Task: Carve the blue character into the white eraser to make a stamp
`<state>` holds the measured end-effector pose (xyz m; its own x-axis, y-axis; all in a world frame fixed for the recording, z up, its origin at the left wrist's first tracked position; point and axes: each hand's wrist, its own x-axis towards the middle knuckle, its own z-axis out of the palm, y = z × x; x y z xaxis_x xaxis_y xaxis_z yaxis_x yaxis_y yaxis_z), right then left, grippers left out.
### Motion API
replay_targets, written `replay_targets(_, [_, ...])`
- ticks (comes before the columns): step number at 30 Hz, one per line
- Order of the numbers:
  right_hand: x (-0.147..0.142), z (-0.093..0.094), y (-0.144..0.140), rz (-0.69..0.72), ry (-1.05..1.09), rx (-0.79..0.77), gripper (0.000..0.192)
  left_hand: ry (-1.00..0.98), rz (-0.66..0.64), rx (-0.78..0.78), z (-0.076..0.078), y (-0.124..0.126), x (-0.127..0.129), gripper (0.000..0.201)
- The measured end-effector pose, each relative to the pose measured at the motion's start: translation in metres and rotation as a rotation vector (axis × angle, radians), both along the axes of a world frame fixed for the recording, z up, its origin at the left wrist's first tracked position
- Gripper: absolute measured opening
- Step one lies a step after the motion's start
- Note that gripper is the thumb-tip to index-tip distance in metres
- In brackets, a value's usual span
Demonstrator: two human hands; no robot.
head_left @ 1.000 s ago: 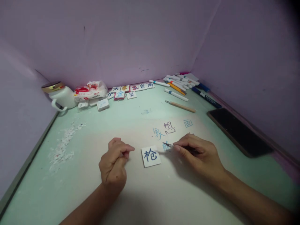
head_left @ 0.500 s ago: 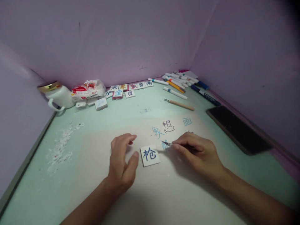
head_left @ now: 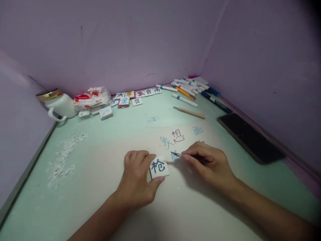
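A square white tile [head_left: 160,171] with a dark blue character lies on the table in front of me. My left hand [head_left: 137,177] is closed about its left side, fingertips at the upper edge and thumb at the lower one. Pinched in my right hand [head_left: 212,164] is a thin pen-like carving knife [head_left: 176,154]; its metal tip points left, over the table just beyond the tile's upper right corner and apart from it. Most of the handle is hidden in the fingers. Coloured characters [head_left: 177,135] are written on the tabletop beyond the tip.
White shavings [head_left: 62,160] lie at the left. Along the back wall are a white mug [head_left: 64,106], a tissue pack [head_left: 91,98], an eraser block [head_left: 106,112] and several character tiles [head_left: 137,101]. A wooden-handled gouge [head_left: 190,112], markers [head_left: 185,100] and a phone [head_left: 250,137] are at the right.
My left hand has moved right and closed on the tile's edges; before, it was open beside it. The right hand keeps the knife in nearly the same place. The view has shifted slightly.
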<state>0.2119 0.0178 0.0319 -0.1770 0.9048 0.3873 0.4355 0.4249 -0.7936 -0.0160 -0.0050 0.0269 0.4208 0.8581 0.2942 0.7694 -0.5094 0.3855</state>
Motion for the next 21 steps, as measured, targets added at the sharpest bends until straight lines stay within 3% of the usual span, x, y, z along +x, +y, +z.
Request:
replay_targets(3, [0.000, 0.001, 0.000, -0.009, 0.012, -0.024, 0.011, -0.002, -0.001, 0.001, -0.001, 0.001, 0.001, 0.038])
replay_targets(8, [0.000, 0.008, -0.001, -0.081, 0.206, -0.266, 0.009, 0.006, -0.012, 0.029, -0.002, 0.001, 0.000, 0.038])
replay_targets(11, [0.000, 0.010, -0.001, -0.073, 0.263, -0.326, 0.007, 0.005, -0.018, 0.034, -0.003, 0.002, 0.000, 0.038])
replay_targets(15, [0.001, 0.006, -0.003, -0.012, 0.143, -0.323, 0.007, 0.000, -0.019, 0.035, -0.004, 0.002, 0.000, 0.038])
replay_targets(21, [0.002, 0.001, -0.012, 0.046, -0.167, -0.197, 0.013, -0.012, -0.025, 0.036, -0.006, 0.001, -0.001, 0.040])
